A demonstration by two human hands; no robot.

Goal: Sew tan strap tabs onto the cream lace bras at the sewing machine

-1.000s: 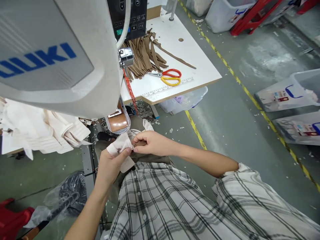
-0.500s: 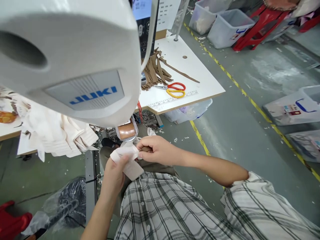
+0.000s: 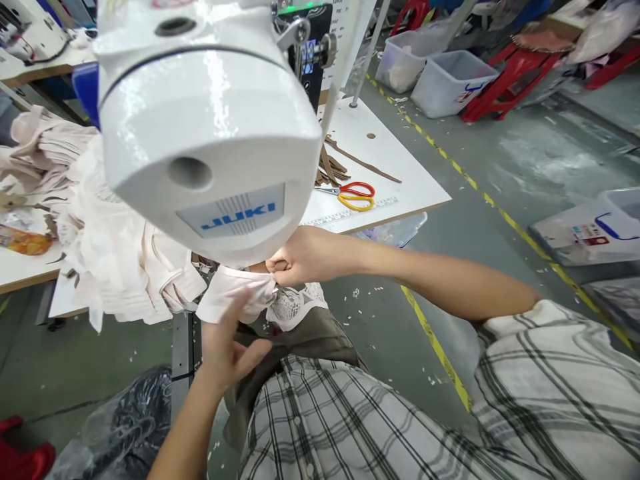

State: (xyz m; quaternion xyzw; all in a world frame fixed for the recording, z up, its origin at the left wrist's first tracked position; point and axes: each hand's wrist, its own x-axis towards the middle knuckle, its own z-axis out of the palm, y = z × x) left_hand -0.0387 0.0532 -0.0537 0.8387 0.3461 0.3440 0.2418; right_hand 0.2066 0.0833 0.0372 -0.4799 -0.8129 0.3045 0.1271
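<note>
A pale pink fabric piece (image 3: 233, 292) hangs below the sewing machine head (image 3: 215, 153), and a white lace part (image 3: 287, 308) shows beside it over my lap. My right hand (image 3: 307, 257) is closed, pinching the fabric's right edge close under the machine head. Something brown shows beside those fingertips, mostly hidden by the machine. My left hand (image 3: 227, 350) is just in front of the fabric, with thumb and fingers apart. Its fingertips overlap the cloth in view; whether they touch it I cannot tell. The needle area is hidden.
Left of the machine lies a heap of pale fabric pieces (image 3: 125, 260). Red-and-yellow-handled scissors (image 3: 357, 195) and brown strips (image 3: 333, 170) lie on the white table (image 3: 415, 190). Plastic bins (image 3: 450, 83) and a red stool (image 3: 517, 77) stand on the floor.
Both hands held a folded pale piece above my lap. My right hand has moved up to the machine with the fabric; my left has let go and spread its fingers. The view has shifted.
</note>
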